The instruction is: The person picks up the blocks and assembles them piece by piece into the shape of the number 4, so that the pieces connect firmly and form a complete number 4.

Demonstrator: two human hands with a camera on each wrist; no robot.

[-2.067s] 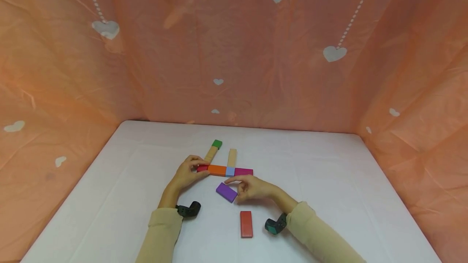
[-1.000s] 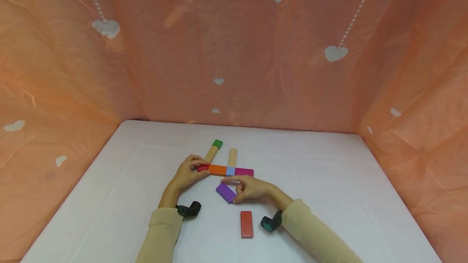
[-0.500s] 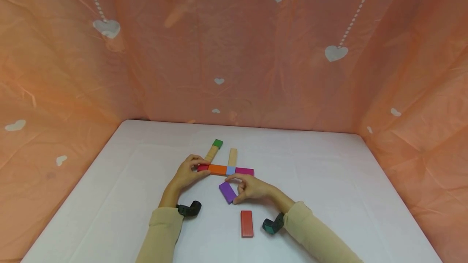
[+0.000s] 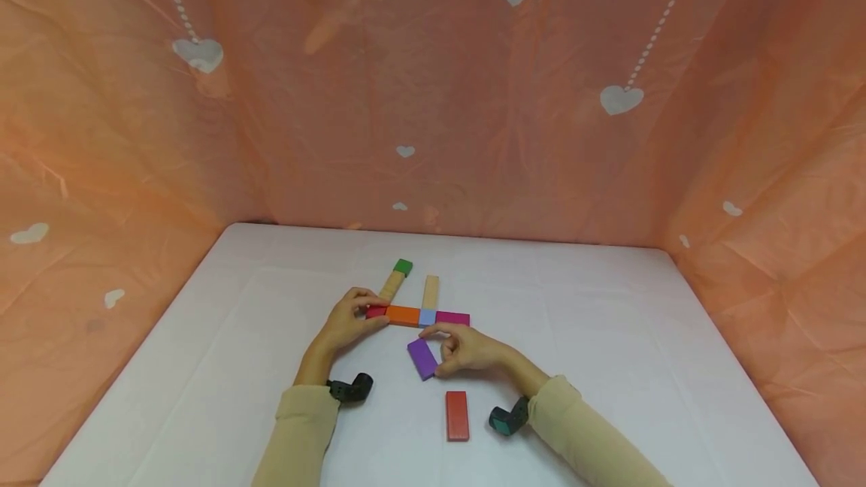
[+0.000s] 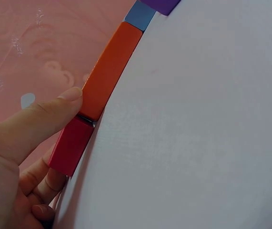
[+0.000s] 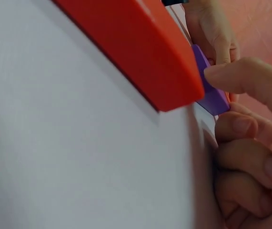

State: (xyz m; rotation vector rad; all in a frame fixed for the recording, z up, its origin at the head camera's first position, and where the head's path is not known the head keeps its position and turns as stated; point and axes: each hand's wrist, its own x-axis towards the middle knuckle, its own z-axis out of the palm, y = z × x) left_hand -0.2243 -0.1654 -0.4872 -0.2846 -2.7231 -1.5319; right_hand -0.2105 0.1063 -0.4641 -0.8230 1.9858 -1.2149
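Observation:
A row of flat blocks lies on the white table: a crimson block at the left end, then an orange block, a small light blue block and a magenta block. My left hand holds the crimson block, its thumb reaching onto the orange one in the left wrist view. In front of the row lies a slanted purple block. My right hand pinches it by its ends between thumb and index finger, the other fingers curled beneath.
Closer to me lies a separate red block, large in the right wrist view. Two plain wooden blocks extend behind the row; the left one has a green block at its far end. An orange curtain surrounds the table.
The purple block has turned clockwise to a steeper slant and shifted slightly right, my right finger and thumb moving with it. My left hand and the row have stayed put.

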